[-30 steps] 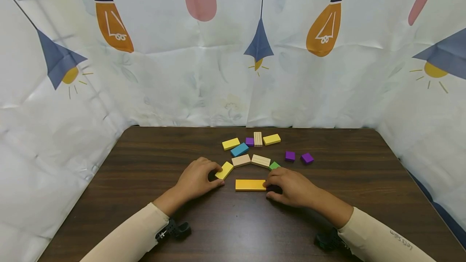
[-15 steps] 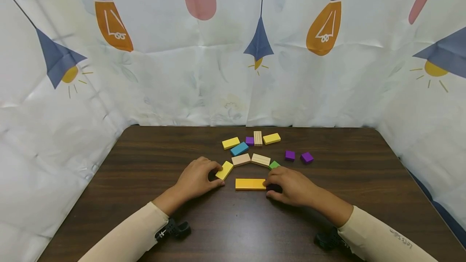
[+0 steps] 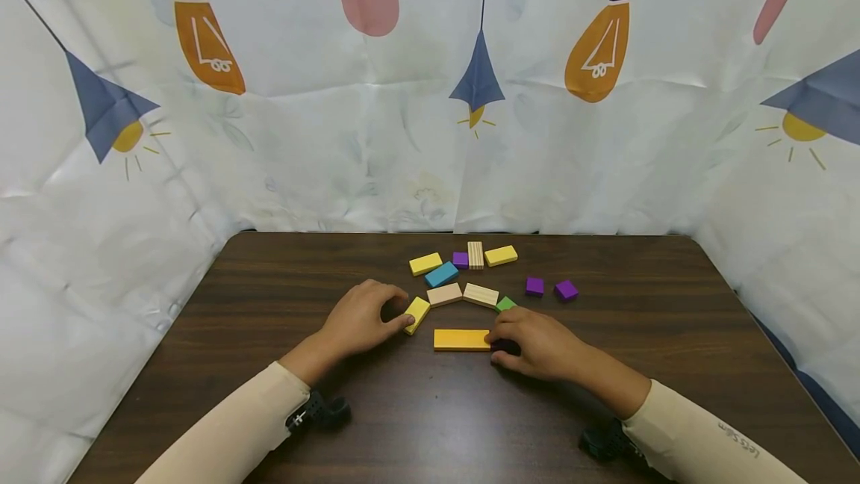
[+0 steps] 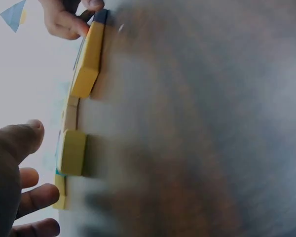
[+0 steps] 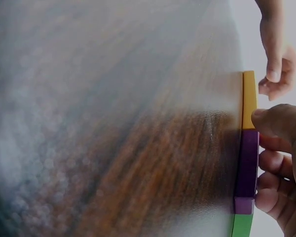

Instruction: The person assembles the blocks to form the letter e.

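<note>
My left hand (image 3: 365, 320) hovers by a small yellow block (image 3: 418, 314); in the left wrist view its thumb and fingers are spread, apart from that block (image 4: 73, 153). Beyond my left hand's block lies a longer orange-yellow block (image 3: 460, 340) flat on the table. My right hand (image 3: 541, 346) holds a dark purple block (image 5: 247, 163) that butts against the orange-yellow one's right end, its thumb at the joint and its fingers behind. A green block (image 3: 506, 305) shows partly past the right fingers. Two plain wooden blocks (image 3: 445, 295) form an arc between yellow and green.
Farther back sit a blue block (image 3: 442, 274), two yellow blocks (image 3: 501, 255), a small purple block (image 3: 460, 260) and a striped wooden block (image 3: 475, 255). Two purple blocks (image 3: 566, 290) lie to the right. A printed curtain (image 3: 349, 155) hangs behind the dark wooden table (image 3: 430, 424).
My left hand has loosened from the yellow block, its index finger lifting away while the thumb stays near the block's front end. The right hand has kept its place.
</note>
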